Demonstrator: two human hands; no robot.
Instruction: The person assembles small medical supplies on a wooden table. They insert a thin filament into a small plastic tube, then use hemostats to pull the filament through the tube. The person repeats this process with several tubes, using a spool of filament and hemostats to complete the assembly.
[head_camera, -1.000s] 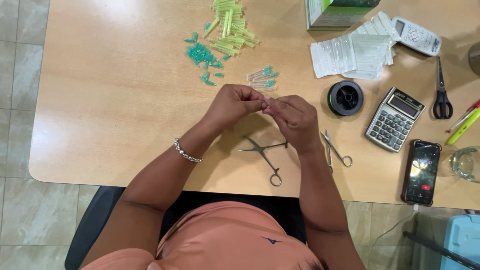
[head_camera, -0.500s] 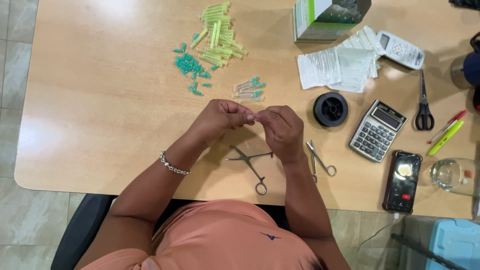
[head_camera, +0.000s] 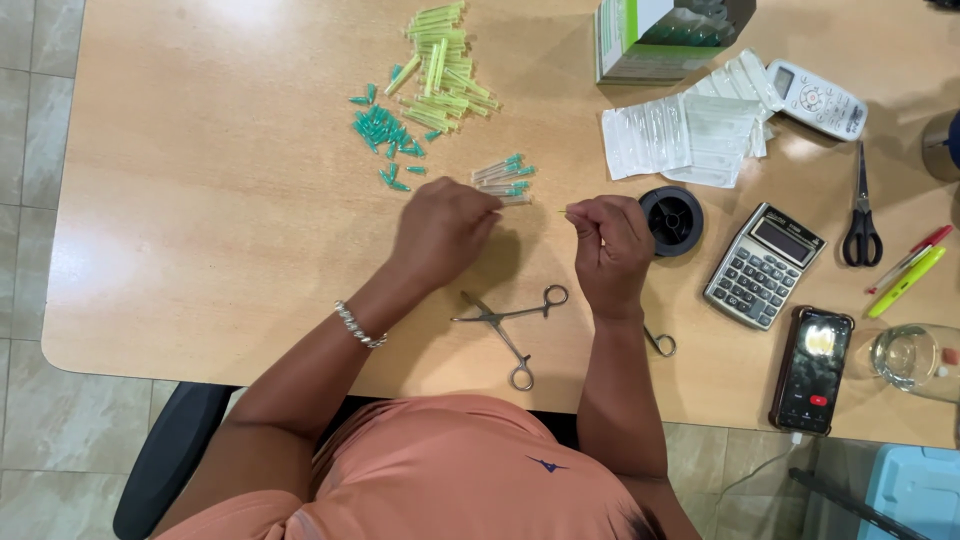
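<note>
Over a wooden desk (head_camera: 200, 250), the left hand (head_camera: 445, 230) pinches a clear tube (head_camera: 512, 200) beside its small pile; the right hand (head_camera: 610, 245) closes on a fine needle (head_camera: 566, 211), which could prick a fingertip if misaligned.

A green-and-white cardboard box (head_camera: 665, 38) stands at the table's far edge. Just near of it lie flat clear-and-white plastic sachets (head_camera: 685, 130). Right of these rests a white handset with a small grey screen (head_camera: 818, 98). Nearer, a grey calculator (head_camera: 764, 265) shows a dark display. A black smartphone (head_camera: 812, 369), screen lit, lies at the near right.
</note>
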